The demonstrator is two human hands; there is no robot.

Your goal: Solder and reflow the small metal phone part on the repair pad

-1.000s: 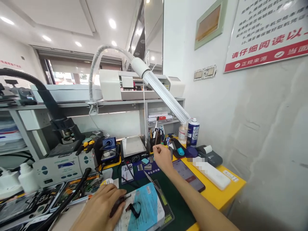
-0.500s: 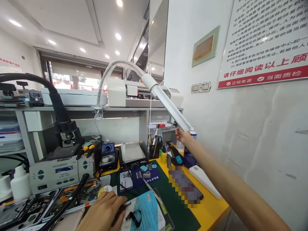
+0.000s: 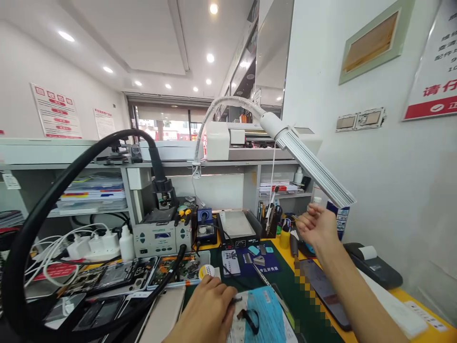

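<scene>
The right hand (image 3: 316, 227) is raised with fingers loosely spread, just below the lower end of the white ribbed lamp bar (image 3: 314, 166) on its grey gooseneck; whether a fingertip touches the bar cannot be told from here, and nothing is held in it. The left hand (image 3: 207, 312) lies palm-down at the near edge of the bench, pressing on a blue-backed phone (image 3: 262, 321) with a small black looped cable (image 3: 250, 319) beside its fingers (its grip is hidden beneath the palm). The phone lies on the dark green work mat (image 3: 285, 286). A blue spray can (image 3: 339, 219) stands just beyond the right hand.

Judgement: lamp positioning appears to be the step in hand. Next, the right hand must close on the bar's end and swing it over the phone.
</scene>
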